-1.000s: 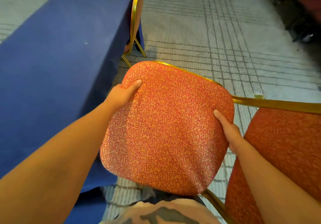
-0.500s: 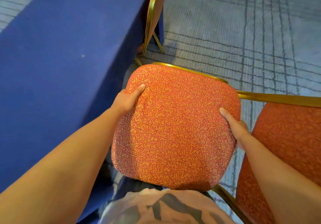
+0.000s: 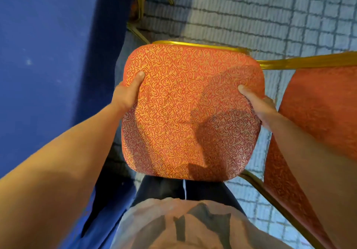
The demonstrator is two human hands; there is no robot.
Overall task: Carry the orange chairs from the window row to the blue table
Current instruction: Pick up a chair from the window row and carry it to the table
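An orange chair (image 3: 185, 109) with a swirl-patterned seat and a gold frame sits directly below me, right beside the blue table (image 3: 48, 55). My left hand (image 3: 128, 92) grips the seat's left edge, thumb on top. On the opposite edge my right hand (image 3: 257, 103) grips the seat the same way. The fingers of both hands are hidden under the cushion. A second orange chair (image 3: 316, 113) stands close on the right, partly behind my right forearm.
The gold legs of another chair (image 3: 140, 7) show at the table's edge further ahead. Grey carpet (image 3: 251, 12) with a dark grid pattern lies ahead and to the right. My own torso fills the bottom of the view.
The view has tilted down and closer over the seat. The chair now sits squarer to me and nearer the table cloth. Both hands keep the same hold.
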